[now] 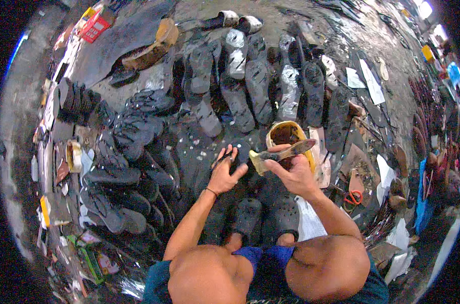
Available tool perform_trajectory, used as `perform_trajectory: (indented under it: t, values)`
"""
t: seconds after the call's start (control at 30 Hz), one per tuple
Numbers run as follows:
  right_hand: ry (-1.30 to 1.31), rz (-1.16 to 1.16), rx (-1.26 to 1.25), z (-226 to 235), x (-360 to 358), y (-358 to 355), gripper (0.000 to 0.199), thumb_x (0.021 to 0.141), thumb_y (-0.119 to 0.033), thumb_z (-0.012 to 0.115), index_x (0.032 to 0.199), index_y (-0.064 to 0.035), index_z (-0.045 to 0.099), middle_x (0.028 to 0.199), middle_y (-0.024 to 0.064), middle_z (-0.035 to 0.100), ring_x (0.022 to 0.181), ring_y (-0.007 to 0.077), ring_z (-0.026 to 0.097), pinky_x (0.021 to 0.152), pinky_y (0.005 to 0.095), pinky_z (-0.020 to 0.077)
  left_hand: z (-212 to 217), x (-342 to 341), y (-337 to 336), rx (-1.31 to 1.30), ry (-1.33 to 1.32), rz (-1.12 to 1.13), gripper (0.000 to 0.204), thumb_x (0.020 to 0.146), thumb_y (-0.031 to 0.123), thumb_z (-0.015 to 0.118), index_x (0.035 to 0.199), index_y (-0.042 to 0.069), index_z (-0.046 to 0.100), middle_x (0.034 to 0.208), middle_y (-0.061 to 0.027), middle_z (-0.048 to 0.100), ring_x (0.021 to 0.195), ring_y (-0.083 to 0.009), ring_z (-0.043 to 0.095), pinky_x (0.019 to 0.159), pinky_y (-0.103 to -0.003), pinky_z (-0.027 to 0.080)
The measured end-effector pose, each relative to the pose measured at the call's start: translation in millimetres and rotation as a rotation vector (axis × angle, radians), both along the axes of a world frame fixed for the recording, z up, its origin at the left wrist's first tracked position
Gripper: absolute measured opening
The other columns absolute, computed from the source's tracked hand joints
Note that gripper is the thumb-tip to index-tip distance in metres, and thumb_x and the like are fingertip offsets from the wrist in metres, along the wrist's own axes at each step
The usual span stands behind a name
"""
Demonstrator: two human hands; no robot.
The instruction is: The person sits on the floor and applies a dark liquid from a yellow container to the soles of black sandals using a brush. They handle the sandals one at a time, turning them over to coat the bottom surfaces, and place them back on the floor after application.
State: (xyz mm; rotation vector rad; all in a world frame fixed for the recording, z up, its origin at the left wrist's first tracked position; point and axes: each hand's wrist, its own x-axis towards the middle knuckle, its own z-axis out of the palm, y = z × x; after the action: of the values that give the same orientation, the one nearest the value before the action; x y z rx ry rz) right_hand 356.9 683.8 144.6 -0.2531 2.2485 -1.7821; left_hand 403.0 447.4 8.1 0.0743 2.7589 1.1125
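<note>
My right hand (296,176) grips a glue brush (300,148) by its worn, dark handle. Its pale yellowish bristle end (259,163) points left, toward my other hand. Just beyond the brush stands a cut-open yellowish tub (311,161), its inside stained dark brown. My left hand (226,175) has its fingers curled over a small black sandal piece (241,150), with the thumb stretched out to the right. The exact shape of that piece blends into the dark surface beneath. Bristles and black piece look close together; whether they touch I cannot tell.
Rows of black soles (235,101) lie ahead, some with silvery patches. A heap of black sandals (133,131) fills the left side. Orange-handled scissors (353,197) lie on scraps to the right. A red crate (94,27) stands far left.
</note>
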Motion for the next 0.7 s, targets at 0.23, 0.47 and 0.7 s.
perform_trajectory:
  t: [0.23, 0.47, 0.7]
  values:
    - [0.323, -0.003, 0.063, 1, -37, -43, 0.025, 0.086, -0.014, 0.076, 0.108, -0.0033, 0.068, 0.098, 0.0119, 0.072, 0.086, 0.0221, 0.071, 0.074, 0.0328, 0.0537, 93, -22, 37, 1.479, -0.445, 0.663, 0.057, 0.107, 0.047, 0.032, 0.137, 0.005, 0.056, 0.128, -0.0122, 0.065, 0.113, -0.0274, 0.064, 0.100, -0.041, 0.050]
    - [0.287, 0.093, -0.033, 16, -12, -28, 0.018, 0.091, -0.018, 0.070, 0.105, -0.0066, 0.070, 0.098, 0.0157, 0.073, 0.092, 0.0344, 0.071, 0.081, 0.0421, 0.0555, 74, -12, 37, 1.618, -0.456, 0.615, 0.059, 0.106, 0.049, 0.030, 0.135, 0.005, 0.057, 0.126, -0.0116, 0.065, 0.112, -0.0259, 0.064, 0.100, -0.042, 0.050]
    - [0.492, -0.084, 0.044, 26, -2, -28, 0.019, 0.091, -0.018, 0.072, 0.104, -0.0040, 0.070, 0.097, 0.0138, 0.074, 0.087, 0.0276, 0.073, 0.078, 0.0388, 0.0550, 80, -10, 37, 1.280, -0.200, 0.556, 0.054, 0.109, 0.042, 0.036, 0.135, -0.001, 0.056, 0.127, -0.0076, 0.063, 0.113, -0.0164, 0.060, 0.101, -0.035, 0.048]
